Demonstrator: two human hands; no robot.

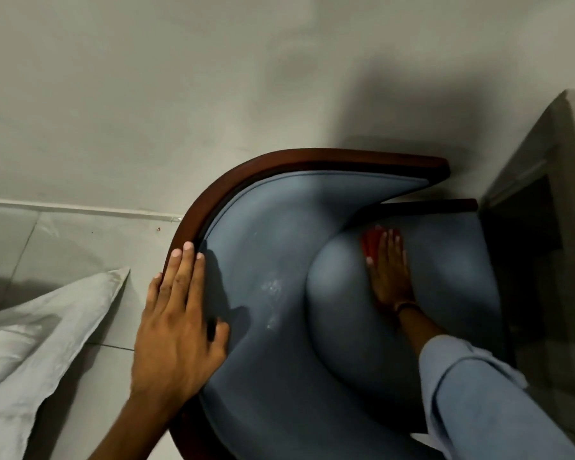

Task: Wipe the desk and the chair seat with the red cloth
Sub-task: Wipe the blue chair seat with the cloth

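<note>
I look straight down on a blue padded chair with a dark wooden frame (213, 194). My left hand (176, 320) lies flat on the curved top of the chair back, fingers over the wooden rim, holding nothing. My right hand (387, 270) presses flat on the blue chair seat (452, 267), with the red cloth (370, 240) under its fingers; only the cloth's far edge shows. A light blue sleeve covers my right forearm. The desk is not clearly in view.
A white pillow (30, 343) lies at the lower left on the pale tiled floor (63, 240). A grey wall (180, 78) fills the top. A pale cabinet or wall corner (565, 154) with a dark recess stands close on the right of the chair.
</note>
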